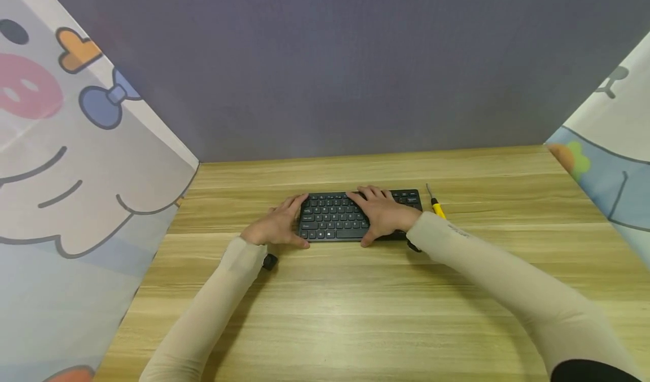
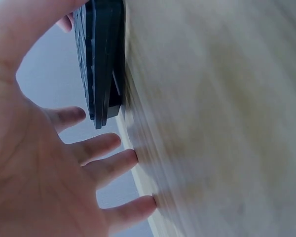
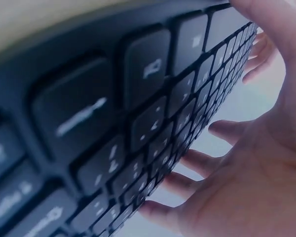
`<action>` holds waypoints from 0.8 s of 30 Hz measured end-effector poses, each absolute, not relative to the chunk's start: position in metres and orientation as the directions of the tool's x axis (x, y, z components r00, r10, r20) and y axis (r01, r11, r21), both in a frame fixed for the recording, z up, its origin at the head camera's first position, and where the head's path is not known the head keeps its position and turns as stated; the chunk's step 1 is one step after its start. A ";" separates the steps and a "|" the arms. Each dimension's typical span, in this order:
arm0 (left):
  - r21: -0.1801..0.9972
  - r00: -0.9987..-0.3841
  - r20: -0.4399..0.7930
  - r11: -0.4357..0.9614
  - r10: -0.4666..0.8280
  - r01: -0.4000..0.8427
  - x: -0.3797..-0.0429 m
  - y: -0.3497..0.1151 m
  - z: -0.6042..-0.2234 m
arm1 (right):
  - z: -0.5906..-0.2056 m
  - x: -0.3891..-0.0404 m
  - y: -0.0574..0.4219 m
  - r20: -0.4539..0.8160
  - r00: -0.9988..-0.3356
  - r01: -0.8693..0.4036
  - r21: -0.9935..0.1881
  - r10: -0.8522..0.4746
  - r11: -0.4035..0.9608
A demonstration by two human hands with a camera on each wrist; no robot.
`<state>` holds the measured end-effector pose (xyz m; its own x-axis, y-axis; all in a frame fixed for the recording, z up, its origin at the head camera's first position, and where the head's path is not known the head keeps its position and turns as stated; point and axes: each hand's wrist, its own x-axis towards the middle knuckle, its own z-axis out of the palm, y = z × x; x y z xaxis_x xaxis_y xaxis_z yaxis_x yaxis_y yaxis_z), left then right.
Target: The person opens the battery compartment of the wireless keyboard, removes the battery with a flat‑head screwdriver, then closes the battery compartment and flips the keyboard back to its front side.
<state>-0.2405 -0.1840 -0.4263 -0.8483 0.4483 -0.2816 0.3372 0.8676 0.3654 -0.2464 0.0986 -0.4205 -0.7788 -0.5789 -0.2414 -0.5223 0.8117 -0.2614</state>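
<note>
A black keyboard (image 1: 332,217) lies flat on the wooden table, long side toward me. At its left end is my left hand (image 1: 276,225), fingers spread. In the left wrist view the thumb reaches to the keyboard's edge (image 2: 103,59), while some fingertips (image 2: 147,203) meet the tabletop beyond its corner. My right hand (image 1: 387,213) spans the keyboard right of the middle, its thumb by the front edge and fingers toward the back rows. The right wrist view shows these fingers (image 3: 187,163) nearly straight and spread over the keys (image 3: 143,69); whether they press is unclear.
A screwdriver with a yellow and black handle (image 1: 438,207) lies just right of the keyboard, shaft pointing away. Behind the wooden table (image 1: 325,308) rises a grey wall (image 1: 345,71). Cartoon-printed panels (image 1: 91,162) stand at both sides. Small black devices (image 1: 269,262) sit at the wrists.
</note>
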 end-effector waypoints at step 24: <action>0.418 -0.851 -0.303 0.862 0.429 0.286 -0.239 -0.191 -0.428 | -0.419 -0.254 0.076 -0.284 -0.767 -0.539 -0.200 -0.575 0.818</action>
